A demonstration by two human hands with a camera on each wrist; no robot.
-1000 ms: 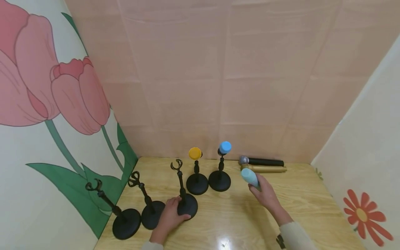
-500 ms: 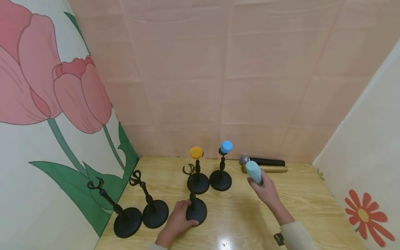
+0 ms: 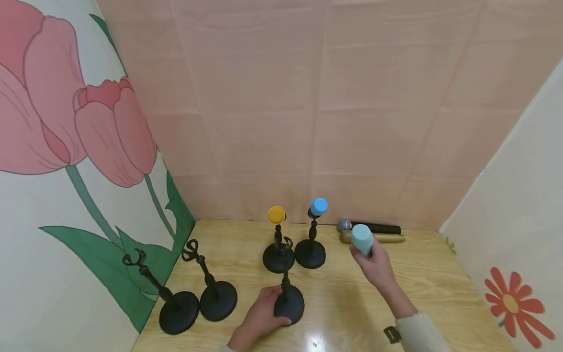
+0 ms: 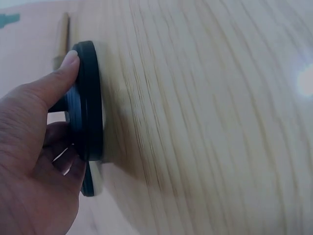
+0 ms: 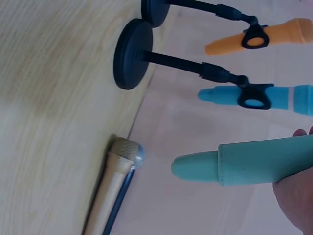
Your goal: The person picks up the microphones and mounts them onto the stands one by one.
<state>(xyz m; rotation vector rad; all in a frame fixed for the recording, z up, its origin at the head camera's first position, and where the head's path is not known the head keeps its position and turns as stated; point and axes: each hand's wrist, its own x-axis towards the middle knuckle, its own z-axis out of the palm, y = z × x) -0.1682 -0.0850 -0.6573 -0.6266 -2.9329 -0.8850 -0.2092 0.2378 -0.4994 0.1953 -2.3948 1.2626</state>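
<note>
My left hand (image 3: 265, 313) grips the round base of a black microphone stand (image 3: 290, 305), thumb on the near rim. In the left wrist view the thumb lies along the black base (image 4: 90, 100), whose shadow falls on the wood. The stand's clip at the top holds nothing. My right hand (image 3: 377, 266) holds a mint-green microphone (image 3: 362, 238) above the table. In the right wrist view the mint microphone's (image 5: 230, 164) tapered end points left, fingers around its other end. Two stands at the back bear an orange microphone (image 3: 276, 215) and a blue microphone (image 3: 319, 207).
Two stands with bare clips, an outer stand (image 3: 178, 313) and an inner stand (image 3: 218, 300), are at the left. A black microphone (image 3: 376, 228) and a gold microphone (image 3: 382, 238) lie at the back right. A small dark object (image 3: 391, 335) is near my right sleeve.
My left hand has moved the stand rightward and slightly toward me, away from the two left stands. The mint microphone has shifted a little right and tipped more upright.
</note>
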